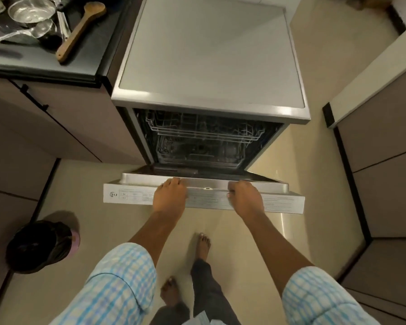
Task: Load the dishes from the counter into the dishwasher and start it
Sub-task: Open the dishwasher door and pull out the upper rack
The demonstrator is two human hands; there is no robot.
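Both grips hold the dishwasher door (279, 201) by its top edge. The left grip (170, 195) and right grip (244, 195) lie side by side near the middle, with fingers curled over the steel rim. The door hangs part-way open and tilts toward the person, its printed control strip facing up. Behind it, inside the dishwasher (209, 55), an upper rack (204, 131) sits above a lower rack (197, 153), both pushed in. To the left, the dark worktop (87, 57) carries the dishes, among them a steel bowl (31, 12) and a wooden spoon (80, 31). A black-lined bin (40, 245) stands on the pale floor (99, 184) at lower left.
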